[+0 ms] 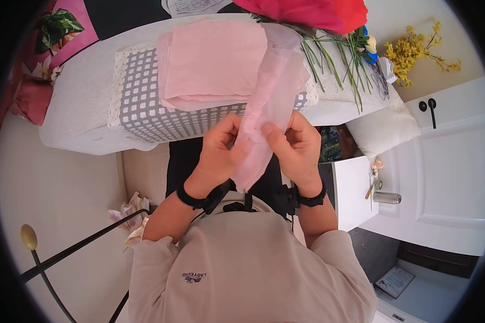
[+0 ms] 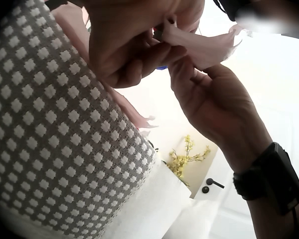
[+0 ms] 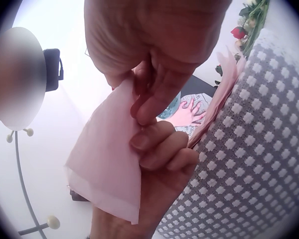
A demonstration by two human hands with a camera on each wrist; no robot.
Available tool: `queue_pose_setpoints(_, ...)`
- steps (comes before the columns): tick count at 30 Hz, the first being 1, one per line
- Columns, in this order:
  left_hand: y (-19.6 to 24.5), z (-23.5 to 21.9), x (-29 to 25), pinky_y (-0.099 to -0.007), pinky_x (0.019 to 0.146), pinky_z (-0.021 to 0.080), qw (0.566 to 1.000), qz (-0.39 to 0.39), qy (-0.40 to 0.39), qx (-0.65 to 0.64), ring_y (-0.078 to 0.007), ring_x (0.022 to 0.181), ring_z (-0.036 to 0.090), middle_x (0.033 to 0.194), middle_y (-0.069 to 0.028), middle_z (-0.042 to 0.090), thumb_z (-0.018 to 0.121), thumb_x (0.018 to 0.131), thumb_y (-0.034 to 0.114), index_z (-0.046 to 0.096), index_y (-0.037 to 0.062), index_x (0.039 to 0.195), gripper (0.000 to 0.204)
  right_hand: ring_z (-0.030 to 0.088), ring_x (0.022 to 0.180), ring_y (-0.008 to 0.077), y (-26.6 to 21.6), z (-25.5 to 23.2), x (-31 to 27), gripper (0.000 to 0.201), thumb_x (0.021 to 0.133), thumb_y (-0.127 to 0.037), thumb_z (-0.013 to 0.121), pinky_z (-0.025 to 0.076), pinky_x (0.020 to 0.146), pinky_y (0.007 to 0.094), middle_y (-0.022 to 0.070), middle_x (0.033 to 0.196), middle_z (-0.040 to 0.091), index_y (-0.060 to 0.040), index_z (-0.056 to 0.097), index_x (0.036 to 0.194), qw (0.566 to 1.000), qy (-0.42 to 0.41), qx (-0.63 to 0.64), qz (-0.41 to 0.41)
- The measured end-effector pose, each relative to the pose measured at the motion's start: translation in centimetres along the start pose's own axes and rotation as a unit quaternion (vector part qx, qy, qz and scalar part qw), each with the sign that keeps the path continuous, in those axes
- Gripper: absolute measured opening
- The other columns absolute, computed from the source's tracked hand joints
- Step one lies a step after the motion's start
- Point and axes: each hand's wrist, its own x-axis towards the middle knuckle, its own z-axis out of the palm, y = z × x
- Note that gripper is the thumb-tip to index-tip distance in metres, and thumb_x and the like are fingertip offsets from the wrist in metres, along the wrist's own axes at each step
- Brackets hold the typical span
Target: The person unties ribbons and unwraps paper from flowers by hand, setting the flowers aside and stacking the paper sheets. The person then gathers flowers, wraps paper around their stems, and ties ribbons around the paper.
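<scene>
Both hands hold a folded strip of thin, translucent pink wrapping paper [image 1: 277, 70] in front of the body, its far end lying over the table. My left hand [image 1: 216, 149] grips the left edge with curled fingers. On the opposite edge, my right hand [image 1: 299, 146] pinches the strip, thumb on top. In the right wrist view the paper's near end [image 3: 109, 154] flares out below the fingers. A stack of pink sheets [image 1: 215, 59] lies just beyond the hands on a grey-and-white patterned cloth [image 1: 140, 91].
Cut green stems [image 1: 355, 75] lie on the white-covered table at the right, under a bright pink wrap [image 1: 312, 13]. Yellow flowers [image 1: 415, 51] stand beyond them. A white pillow [image 1: 382, 126] sits beside the table, and a black stand [image 1: 75, 253] rises at lower left.
</scene>
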Motion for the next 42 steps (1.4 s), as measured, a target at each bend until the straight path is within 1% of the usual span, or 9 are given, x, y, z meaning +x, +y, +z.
queue_pose_setpoints(9,1.2,-0.2,-0.1,-0.0289,0.094,0.051,0.989,-0.035,-0.057,0.128,-0.009,0.106,0.061,0.113,-0.0011,0.066,0.076,0.086,-0.001,0.059,0.004,0.123,0.041,0.062,0.086,0.0049,0.9,-1.3,0.2,0.008,0.101,0.002,0.068,0.05,0.077,0.0237,0.0018,0.098,0.071,0.0009,0.067,0.108,0.997,0.014,0.075,0.02)
queue_pose_setpoints(15,1.1,0.8,0.4,-0.0252,0.08,0.051,0.991,-0.021,0.001,0.13,-0.0057,0.091,0.057,0.099,0.001,0.061,0.078,0.089,0.005,0.058,0.0038,0.112,0.031,0.066,0.099,0.0104,1.2,-0.7,0.4,0.036,0.096,-0.003,0.076,0.056,0.084,0.029,0.0059,0.113,0.072,0.0013,0.062,0.129,0.998,-0.046,0.011,0.05)
queue_pose_setpoints(23,1.9,-0.5,-0.3,-0.0236,0.07,0.044,0.954,0.014,-0.035,0.296,-0.0057,0.079,0.05,0.095,0.0018,0.059,0.078,0.085,0.005,0.062,0.0046,0.112,0.031,0.064,0.081,0.0062,1.2,-0.5,-0.5,0.02,0.099,-0.012,0.077,0.053,0.071,0.0253,0.0018,0.091,0.075,0.0005,0.074,0.115,0.999,0.009,-0.004,0.048)
queue_pose_setpoints(27,2.0,-1.2,-0.1,-0.0258,0.079,0.048,0.96,0.039,-0.053,0.272,-0.0083,0.087,0.054,0.101,0.0015,0.061,0.074,0.086,0.004,0.063,0.0042,0.124,0.04,0.059,0.074,0.005,1.6,-0.5,-0.6,0.021,0.104,-0.015,0.07,0.049,0.065,0.0242,0.0024,0.083,0.072,0.0023,0.074,0.116,0.989,0.032,-0.13,-0.066)
queue_pose_setpoints(31,1.2,-0.7,-0.4,-0.0293,0.098,0.047,0.967,0.109,-0.018,0.229,-0.0135,0.105,0.057,0.115,-0.0061,0.063,0.052,0.09,-0.002,0.057,-0.0035,0.137,0.047,0.051,0.069,0.0046,0.8,0.0,-0.3,0.025,0.109,-0.019,0.062,0.045,0.061,0.0244,0.001,0.077,0.067,0.0032,0.073,0.114,0.986,0.067,-0.149,-0.044)
queue_pose_setpoints(33,0.7,1.0,-0.8,-0.0286,0.095,0.047,0.981,0.083,0.101,0.145,-0.0131,0.104,0.057,0.116,-0.0087,0.063,0.049,0.089,-0.003,0.056,-0.0065,0.135,0.047,0.049,0.068,0.0047,0.6,0.7,-0.3,0.027,0.11,-0.019,0.06,0.044,0.06,0.0248,0.0006,0.075,0.065,0.0035,0.073,0.113,0.986,0.071,-0.144,-0.043)
queue_pose_setpoints(37,0.5,0.8,-0.1,-0.0277,0.081,0.05,0.943,0.193,0.113,0.248,-0.0115,0.089,0.058,0.101,-0.0066,0.066,0.053,0.095,0.001,0.059,-0.0055,0.129,0.036,0.053,0.071,0.0045,1.9,-0.6,-0.6,0.025,0.108,-0.018,0.063,0.046,0.063,0.0239,0.0012,0.079,0.067,0.0033,0.071,0.116,0.991,0.064,-0.115,-0.023)
queue_pose_setpoints(40,0.7,1.4,0.4,-0.0269,0.073,0.05,0.932,0.18,0.157,0.273,-0.0099,0.079,0.056,0.092,-0.0043,0.066,0.06,0.095,0.003,0.062,-0.004,0.122,0.028,0.061,0.079,0.0053,0.9,-0.2,-0.1,0.03,0.101,-0.018,0.073,0.052,0.07,0.0245,0.0044,0.089,0.073,0.0026,0.068,0.122,0.997,0.022,-0.01,-0.067)
queue_pose_setpoints(42,0.3,1.3,0.4,-0.0266,0.071,0.05,0.926,0.173,0.156,0.297,-0.0092,0.078,0.055,0.09,-0.004,0.066,0.063,0.093,0.003,0.063,-0.0034,0.119,0.027,0.064,0.084,0.0061,0.0,0.5,0.1,0.035,0.098,-0.018,0.077,0.054,0.074,0.0256,0.0064,0.094,0.074,0.0023,0.067,0.125,0.992,0.007,-0.094,-0.083)
